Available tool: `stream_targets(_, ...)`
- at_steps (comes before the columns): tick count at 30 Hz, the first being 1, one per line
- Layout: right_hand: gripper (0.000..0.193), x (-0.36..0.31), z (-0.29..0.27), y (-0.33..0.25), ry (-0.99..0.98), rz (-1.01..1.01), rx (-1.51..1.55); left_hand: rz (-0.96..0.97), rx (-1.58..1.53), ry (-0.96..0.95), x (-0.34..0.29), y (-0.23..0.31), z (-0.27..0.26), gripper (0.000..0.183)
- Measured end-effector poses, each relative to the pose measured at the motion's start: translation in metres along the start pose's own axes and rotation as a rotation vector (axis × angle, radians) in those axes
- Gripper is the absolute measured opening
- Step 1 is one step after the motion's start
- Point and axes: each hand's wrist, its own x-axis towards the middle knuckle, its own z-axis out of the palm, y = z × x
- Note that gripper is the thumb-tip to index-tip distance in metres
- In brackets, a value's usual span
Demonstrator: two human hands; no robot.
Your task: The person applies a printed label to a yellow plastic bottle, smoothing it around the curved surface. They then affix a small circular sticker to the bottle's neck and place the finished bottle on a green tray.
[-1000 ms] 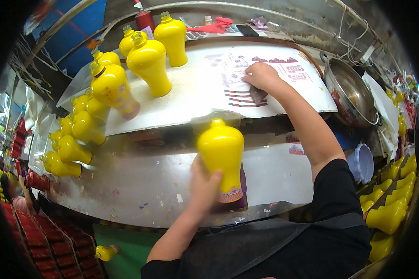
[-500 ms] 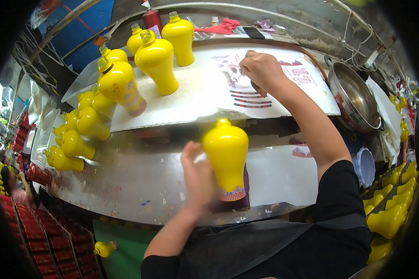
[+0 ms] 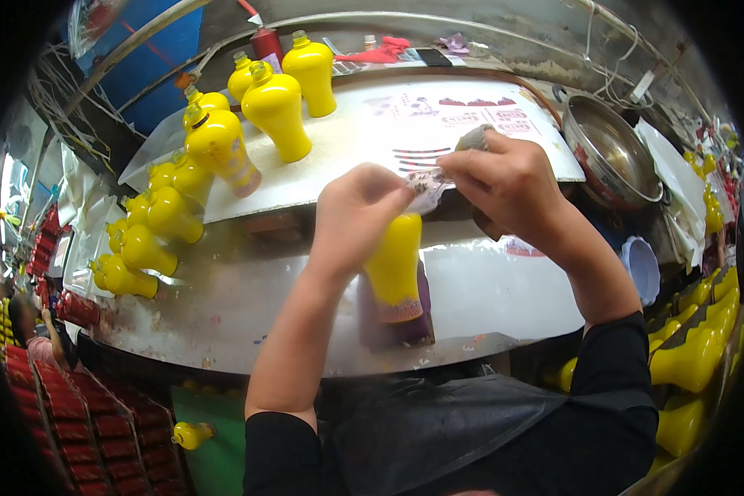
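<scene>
A thin translucent decal (image 3: pixel 426 188) with dark printed marks stretches between my two hands, above a yellow bottle (image 3: pixel 394 269). My left hand (image 3: pixel 357 213) pinches one edge of it between thumb and fingers. At its other edge, the fingers of my right hand (image 3: pixel 512 172) are closed on it. Something grey and soft (image 3: pixel 474 138) shows at the right hand's fingers, and a brown piece (image 3: pixel 489 225) sticks out under its palm. The bottle has a patterned band at its foot and rests against a dark purple support (image 3: pixel 422 307). My hands and the decal hide its neck.
Several yellow bottles (image 3: pixel 277 112) stand on the white board (image 3: pixel 347 136) and beside it at left. More decals (image 3: pixel 479 116) lie on the board. A metal basin (image 3: pixel 612 149) sits at right, above a pale tub (image 3: pixel 639 269). Red racks (image 3: pixel 74 413) fill the lower left, near another person.
My right hand has come back from the board toward me, with a decal lifted off it. My left hand has risen from beside the bottle to the decal's edge.
</scene>
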Motion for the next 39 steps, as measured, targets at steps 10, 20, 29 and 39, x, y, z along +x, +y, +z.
stream_targets(10, 0.05, -0.053, -0.022, -0.017, -0.527, 0.828, 1.153, -0.203, -0.222, -0.379, -0.054, 0.034, 0.017, 0.029)
stream_targets(20, 0.029, -0.088, -0.032, -0.025, -0.16, 0.962, 1.181, -0.315, -0.278, -0.45, -0.077, 0.041, 0.031, 0.037)
stream_targets(29, 0.014, -0.105, -0.03, -0.044, -0.259, 0.892, 1.168, -0.232, -0.202, -0.542, -0.083, 0.019, 0.041, 0.047)
stream_targets(39, 0.02, -0.206, -0.098, 0.076, 0.165, 1.246, 0.074, 0.066, -0.083, 0.309, -0.088, -0.058, 0.013, 0.035)
